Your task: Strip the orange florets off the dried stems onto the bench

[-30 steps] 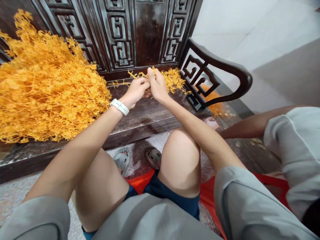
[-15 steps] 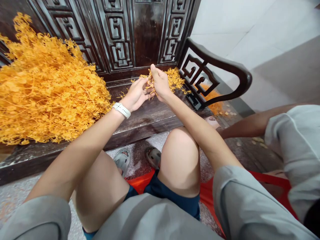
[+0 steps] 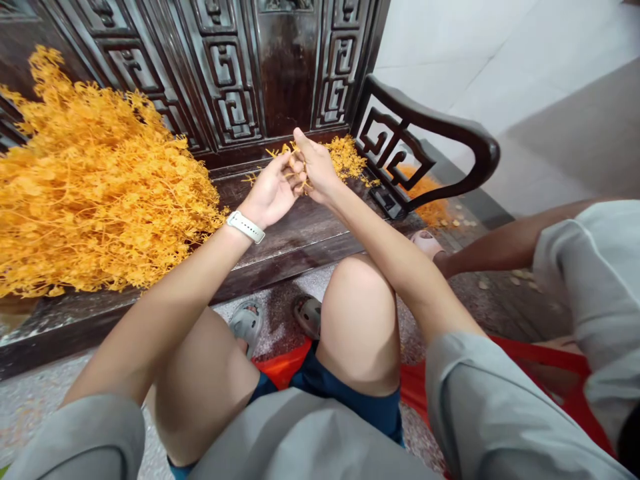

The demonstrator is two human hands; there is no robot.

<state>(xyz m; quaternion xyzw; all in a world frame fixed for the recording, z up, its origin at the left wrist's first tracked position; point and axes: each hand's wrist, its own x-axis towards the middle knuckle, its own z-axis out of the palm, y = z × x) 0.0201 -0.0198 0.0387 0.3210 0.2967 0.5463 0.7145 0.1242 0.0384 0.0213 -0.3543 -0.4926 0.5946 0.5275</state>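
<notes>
My left hand, with a white watch at its wrist, is closed on thin orange-yellow plant sprigs over the dark wooden bench. Against its fingertips, my right hand grips the same sprigs, its thumb pointing up. Short stem ends poke out between the fingers; most of the sprigs are hidden by the hands. Just behind my right hand lies a small heap of orange-yellow pieces. A large pile of the orange-yellow branching plant fills the bench to the left.
The carved bench back rises behind, and a curved armrest bounds the right side. More orange bits lie on the floor beyond it. A person's leg reaches in from the right. A red stool is under me.
The fingers of my left hand have curled inward and drawn closer to my right hand. The view has shifted slightly; both hands stay together on the sprigs.
</notes>
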